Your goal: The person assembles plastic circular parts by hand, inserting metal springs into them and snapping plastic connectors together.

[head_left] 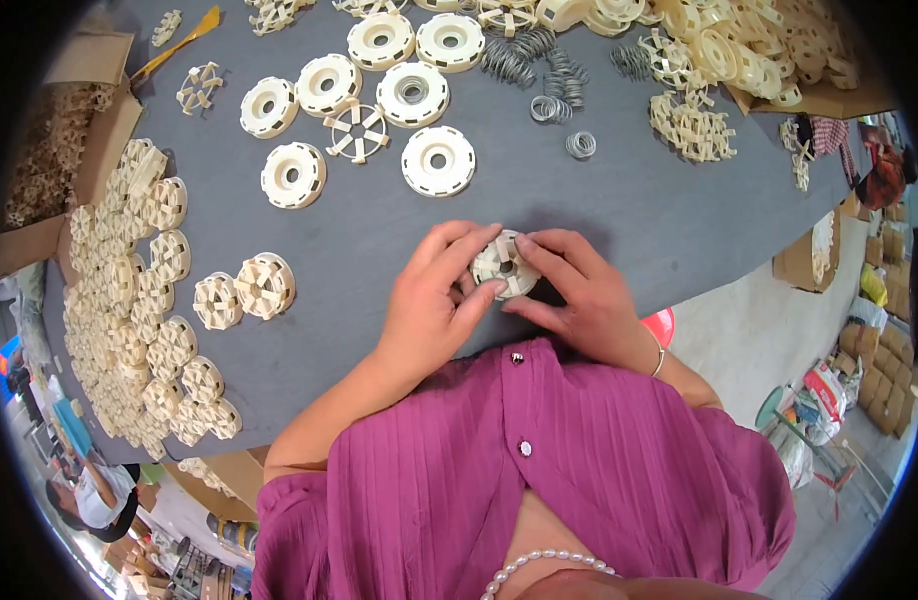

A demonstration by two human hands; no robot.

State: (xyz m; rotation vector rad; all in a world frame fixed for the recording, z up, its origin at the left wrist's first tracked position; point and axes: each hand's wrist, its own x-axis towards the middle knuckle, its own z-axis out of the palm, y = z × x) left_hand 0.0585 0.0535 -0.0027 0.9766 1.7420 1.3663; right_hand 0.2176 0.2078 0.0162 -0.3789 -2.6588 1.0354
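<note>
Currently, left hand (427,292) and right hand (585,290) both grip a cream slotted disc (506,262) by its rim, centre of frame; wire springs (565,80) lie upper centre, similar discs (170,256) massed at left.

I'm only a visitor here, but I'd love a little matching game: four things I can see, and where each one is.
Things:
1. Round plastic part
2. Pearl necklace
3. Coil springs
4. Cardboard box

Places:
A. At the picture's left side
B. Lying on the dark grey table
C. Held between the left hand and right hand
D. Around the wearer's neck

Pairs: 1-C, 2-D, 3-B, 4-A
</note>
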